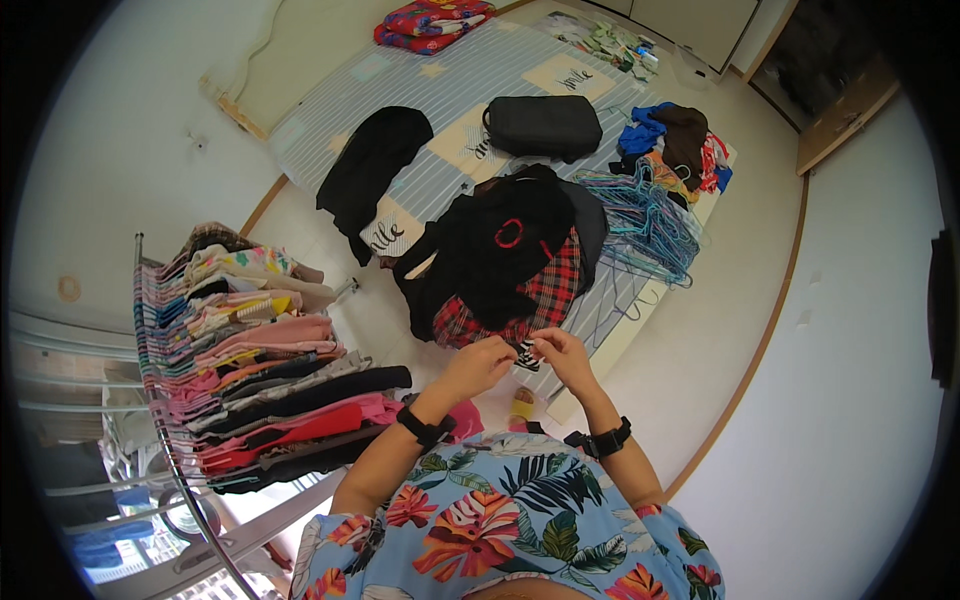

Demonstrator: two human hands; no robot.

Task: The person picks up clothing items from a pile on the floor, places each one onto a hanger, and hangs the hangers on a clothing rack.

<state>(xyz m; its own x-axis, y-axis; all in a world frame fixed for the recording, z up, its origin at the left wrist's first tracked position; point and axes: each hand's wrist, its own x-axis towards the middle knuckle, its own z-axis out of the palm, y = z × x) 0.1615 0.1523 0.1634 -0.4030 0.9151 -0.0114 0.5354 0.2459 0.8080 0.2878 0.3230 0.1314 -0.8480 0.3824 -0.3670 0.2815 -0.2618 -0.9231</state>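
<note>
My left hand (481, 364) and my right hand (561, 358) are close together, fingertips bent inward, at the near edge of a pile of clothes on the bed. A small black-and-white patterned cloth (528, 358) shows between and below them; whether either hand grips it is too small to tell. Just beyond lies a black garment (480, 240) with red marks, on top of a red plaid garment (553, 289). A separate black garment (382, 161) lies farther back on the left, and a dark grey zipped bag (546, 127) stands behind the pile.
Many wire hangers (645, 225) lie tangled on the bed's right side, beside mixed clothes (682, 142). On the left stands a metal rack (161, 416) full of hung clothes (270, 337). A folded red quilt (431, 26) rests at the bed's far end. A wall runs along the right.
</note>
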